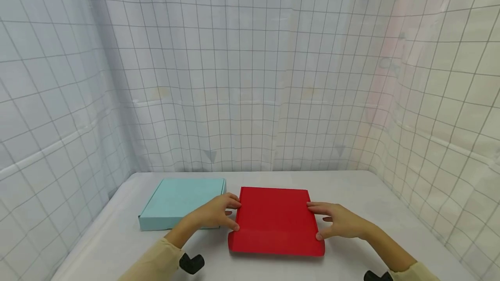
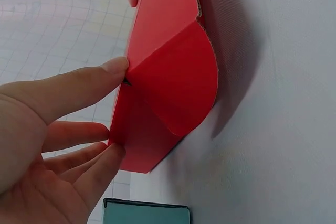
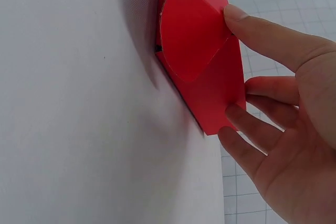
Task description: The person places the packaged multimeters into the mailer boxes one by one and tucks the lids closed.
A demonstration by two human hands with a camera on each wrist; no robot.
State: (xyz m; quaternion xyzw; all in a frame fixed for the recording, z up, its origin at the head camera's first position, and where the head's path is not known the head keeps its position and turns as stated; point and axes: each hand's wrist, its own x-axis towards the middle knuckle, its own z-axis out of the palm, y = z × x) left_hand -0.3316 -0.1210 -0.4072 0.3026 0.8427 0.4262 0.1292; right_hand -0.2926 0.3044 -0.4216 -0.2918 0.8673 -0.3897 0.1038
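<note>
A red cardboard box (image 1: 275, 211) lies on the white-covered table between the two hands. Its front flap (image 1: 275, 243) slopes outward and down, and a rounded tab (image 2: 184, 77) shows at the flap's left end, another tab (image 3: 191, 30) at its right end. The left hand (image 1: 218, 212) touches the box's left side, thumb by the flap's crease and fairly straight fingers along the side wall. On the opposite side, the right hand (image 1: 340, 221) touches the box in much the same way, thumb near the crease. The box's inside is hidden.
A closed light-blue box (image 1: 183, 200) lies left of the red one, partly behind the left hand. White grid-patterned curtains (image 1: 250, 77) enclose the table (image 1: 363, 203) at the back and both sides. A black wrist device (image 1: 191, 263) sits by the left sleeve.
</note>
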